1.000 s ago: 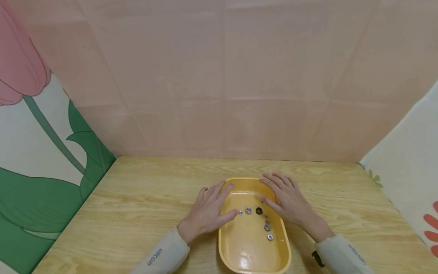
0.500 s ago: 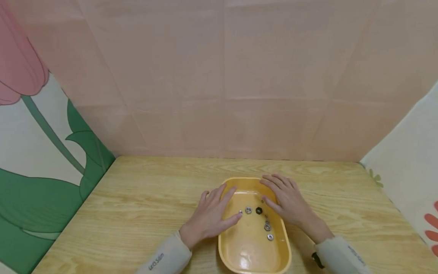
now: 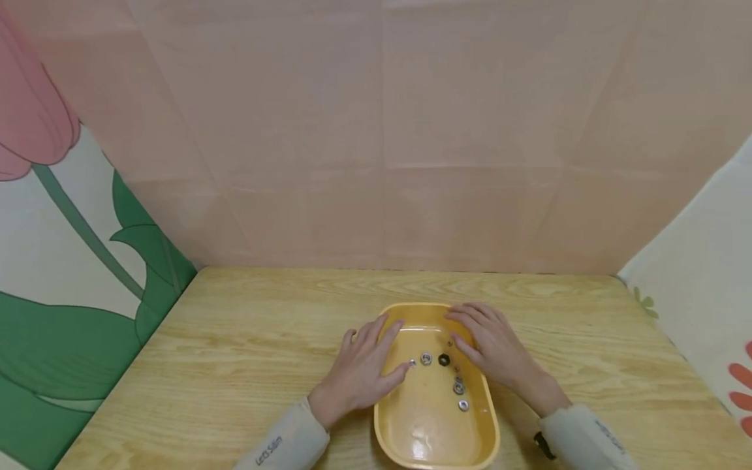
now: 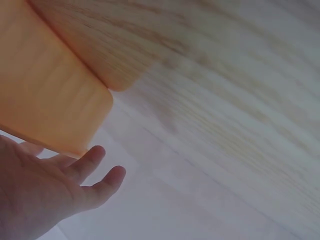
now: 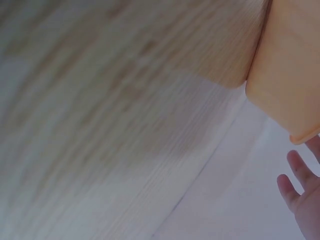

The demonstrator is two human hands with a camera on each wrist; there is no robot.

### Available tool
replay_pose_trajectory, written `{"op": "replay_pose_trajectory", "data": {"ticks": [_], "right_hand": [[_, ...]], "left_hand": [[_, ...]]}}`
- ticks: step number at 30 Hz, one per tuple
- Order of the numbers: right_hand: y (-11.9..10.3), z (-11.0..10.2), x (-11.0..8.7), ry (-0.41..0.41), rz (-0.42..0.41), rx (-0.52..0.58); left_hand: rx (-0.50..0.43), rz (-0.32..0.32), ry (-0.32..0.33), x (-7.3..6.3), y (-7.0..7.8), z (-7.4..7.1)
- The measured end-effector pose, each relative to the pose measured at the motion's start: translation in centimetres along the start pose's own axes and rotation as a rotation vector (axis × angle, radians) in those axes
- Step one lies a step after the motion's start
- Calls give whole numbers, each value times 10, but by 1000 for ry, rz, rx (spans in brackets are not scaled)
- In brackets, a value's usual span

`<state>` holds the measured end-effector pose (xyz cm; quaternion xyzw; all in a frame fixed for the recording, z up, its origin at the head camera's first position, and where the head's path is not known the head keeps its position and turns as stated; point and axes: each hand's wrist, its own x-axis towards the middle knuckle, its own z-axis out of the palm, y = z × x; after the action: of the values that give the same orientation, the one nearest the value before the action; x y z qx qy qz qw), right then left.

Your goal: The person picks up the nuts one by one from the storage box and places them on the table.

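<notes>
A yellow rounded tray (image 3: 423,437) lies on the table in the head view, with several small hex nuts inside. Near its middle are a silver nut (image 3: 426,359) and a black nut (image 3: 444,360). Along the right side are more silver nuts (image 3: 459,387) and a ring-like silver piece (image 3: 463,405). My left hand (image 3: 360,372) is over the left rim, fingers spread, its thumb tip beside a tiny silver piece (image 3: 412,363). Over the right rim is my right hand (image 3: 499,349), fingers loosely bent, thumb inside the tray. Neither hand grips a nut.
The wood-grain table (image 3: 264,346) extends around the tray. A pinkish sheet (image 3: 376,143) forms the back, and printed panels with a green leaf (image 3: 53,352) and red petals (image 3: 741,377) stand at the sides.
My left thumb moved slightly inward over the tiny silver piece, then drew back a little. The right hand stays nearly still, and the nuts keep their places.
</notes>
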<state>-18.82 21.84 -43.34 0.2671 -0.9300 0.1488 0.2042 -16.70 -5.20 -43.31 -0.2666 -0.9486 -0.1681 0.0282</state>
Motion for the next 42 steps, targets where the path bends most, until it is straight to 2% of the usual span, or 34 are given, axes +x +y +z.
{"op": "replay_pose_trajectory", "data": {"ticks": [5,10,21,35,42], "right_hand": [[-1,-2,-1,-36,21,1],[0,-1,0,-36,4,-15],[-5,-7,6,-104,-22,-20],[-12,-10,12,-152,18,19],[-12,-8,16,-173,-18,17]], "left_hand": [[26,-1,9,0,0,1],[43,-21,-1,0,1,1],[2,-26,-20,-1,1,1],[-13,-32,-40,0,2,1],[-10,-38,-53,1,2,0]]}}
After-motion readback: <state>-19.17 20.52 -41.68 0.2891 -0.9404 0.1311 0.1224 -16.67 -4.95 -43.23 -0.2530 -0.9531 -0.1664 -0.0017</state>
